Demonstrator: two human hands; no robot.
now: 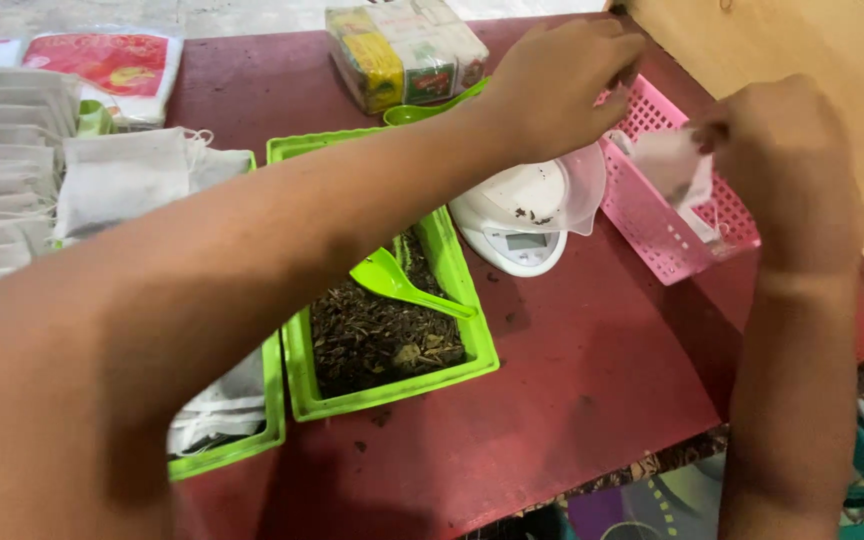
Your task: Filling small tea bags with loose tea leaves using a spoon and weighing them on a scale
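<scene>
Down at the near edge, the left forearm cuts across the red table [572, 400], hiding part of the green tray [392, 390] of dark dried leaves with its green scoop [397, 280]. Past that sits a white scale [517, 215] under a clear cup. Further out, the right hand [787, 165] is pinched shut on a small white pouch [667, 160] over the pink basket [652, 215]. The left hand [552, 85] is curled, fingertips tugging something thin near the pouch, can't tell what. Pouch looks thin and crumpled.

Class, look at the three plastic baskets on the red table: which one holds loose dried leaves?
The green plastic basket at centre, with the green scoop lying on its leaves; the other green basket holds white pouches, and the pink one differs in colour.
</scene>
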